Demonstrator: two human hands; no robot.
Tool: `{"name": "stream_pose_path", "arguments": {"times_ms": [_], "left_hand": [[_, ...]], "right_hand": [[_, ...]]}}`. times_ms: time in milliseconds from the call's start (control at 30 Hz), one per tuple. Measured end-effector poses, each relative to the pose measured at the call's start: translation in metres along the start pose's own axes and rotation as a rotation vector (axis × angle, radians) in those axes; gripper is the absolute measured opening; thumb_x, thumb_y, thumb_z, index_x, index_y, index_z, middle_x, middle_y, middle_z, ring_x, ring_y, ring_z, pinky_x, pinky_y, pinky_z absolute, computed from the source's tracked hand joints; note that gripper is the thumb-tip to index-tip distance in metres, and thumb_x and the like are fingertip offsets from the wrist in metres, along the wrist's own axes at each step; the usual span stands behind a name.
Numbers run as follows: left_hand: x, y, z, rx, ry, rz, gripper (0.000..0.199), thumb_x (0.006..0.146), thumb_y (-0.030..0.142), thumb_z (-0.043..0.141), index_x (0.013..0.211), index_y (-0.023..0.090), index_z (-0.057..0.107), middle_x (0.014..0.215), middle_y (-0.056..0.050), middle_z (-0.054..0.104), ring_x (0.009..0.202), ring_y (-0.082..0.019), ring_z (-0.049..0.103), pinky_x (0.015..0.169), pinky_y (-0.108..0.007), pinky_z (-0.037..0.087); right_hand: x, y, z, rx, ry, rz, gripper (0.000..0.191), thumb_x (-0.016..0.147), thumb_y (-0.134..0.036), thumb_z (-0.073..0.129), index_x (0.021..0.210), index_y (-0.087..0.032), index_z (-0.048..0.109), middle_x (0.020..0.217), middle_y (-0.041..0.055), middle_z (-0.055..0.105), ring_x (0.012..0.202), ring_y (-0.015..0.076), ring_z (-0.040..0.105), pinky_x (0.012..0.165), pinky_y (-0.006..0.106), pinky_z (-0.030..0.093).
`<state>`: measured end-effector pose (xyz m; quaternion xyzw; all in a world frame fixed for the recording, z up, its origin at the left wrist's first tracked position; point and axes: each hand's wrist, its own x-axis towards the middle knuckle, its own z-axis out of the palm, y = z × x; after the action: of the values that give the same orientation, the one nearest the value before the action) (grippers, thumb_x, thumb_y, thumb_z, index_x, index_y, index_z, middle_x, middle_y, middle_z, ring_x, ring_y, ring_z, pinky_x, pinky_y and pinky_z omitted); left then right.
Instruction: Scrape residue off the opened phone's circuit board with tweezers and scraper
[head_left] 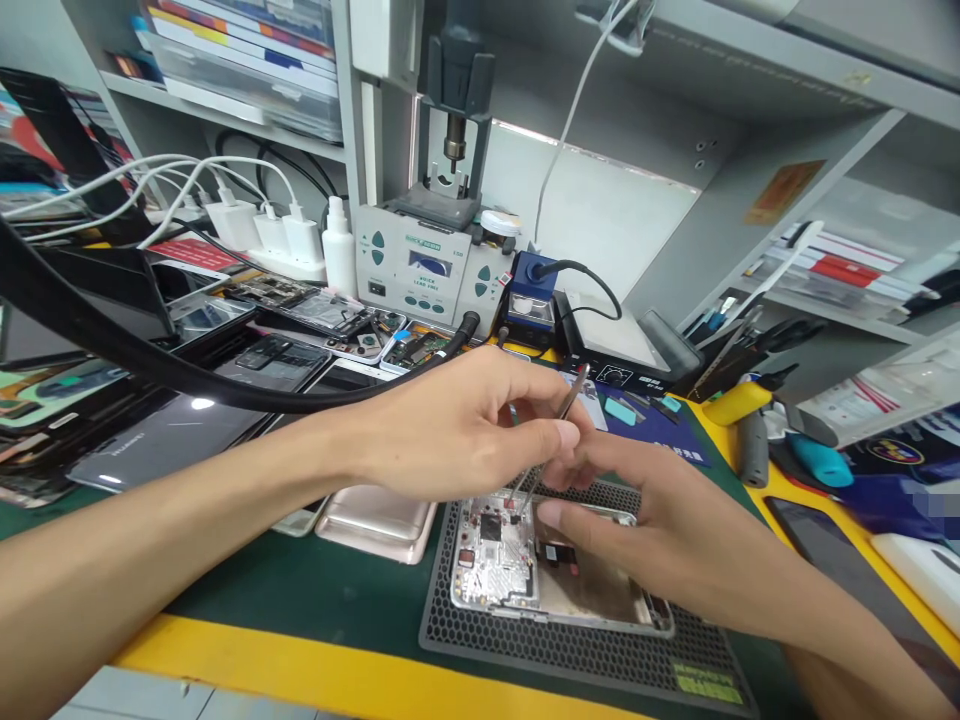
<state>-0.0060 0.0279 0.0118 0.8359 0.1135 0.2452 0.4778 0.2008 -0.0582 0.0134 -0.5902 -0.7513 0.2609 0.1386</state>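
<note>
My left hand point(457, 420) reaches in from the left, thumb and fingers closed on a pair of metal tweezers point(574, 388). The tweezers slant down, their tips at the upper part of the exposed board. Beneath lies an opened phone point(495, 570), with a silvery board section on its left and a bare metal bay on its right. My right hand point(637, 490) is over the phone's far side. Its thumb is at the bay, apart from the bent fingers, which come up against my left fingertips. Part of the right fingers is hidden behind the left hand.
A dark honeycomb mat point(600, 660) lies under the phone. Left of it are a pinkish phone shell point(379, 525) and several other phones. A thick black hose point(187, 385) arches over the left side. Behind stand a rework station point(412, 265) and a white bottle point(339, 250).
</note>
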Motion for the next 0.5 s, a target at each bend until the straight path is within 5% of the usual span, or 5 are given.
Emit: {"name": "stream_pose_path", "arguments": {"times_ms": [233, 500], "left_hand": [[0.0, 0.002, 0.008, -0.037, 0.001, -0.083, 0.022, 0.099, 0.022, 0.052, 0.109, 0.014, 0.07, 0.091, -0.001, 0.072, 0.081, -0.015, 0.065, 0.07, -0.027, 0.052], [-0.002, 0.004, 0.008, 0.004, 0.002, -0.094, 0.023, 0.1, 0.023, 0.052, 0.107, 0.015, 0.072, 0.089, 0.001, 0.071, 0.077, -0.013, 0.06, 0.067, -0.027, 0.05]], "right_hand": [[0.005, -0.004, 0.007, 0.234, -0.034, 0.065, 0.025, 0.096, -0.036, 0.066, 0.078, -0.021, 0.072, 0.073, -0.0028, 0.072, 0.071, 0.0168, 0.064, 0.066, 0.028, 0.048], [0.006, -0.006, 0.014, 0.235, 0.016, 0.067, 0.023, 0.094, -0.033, 0.063, 0.079, -0.02, 0.075, 0.083, 0.0033, 0.075, 0.083, 0.0223, 0.067, 0.066, 0.029, 0.05]]}}
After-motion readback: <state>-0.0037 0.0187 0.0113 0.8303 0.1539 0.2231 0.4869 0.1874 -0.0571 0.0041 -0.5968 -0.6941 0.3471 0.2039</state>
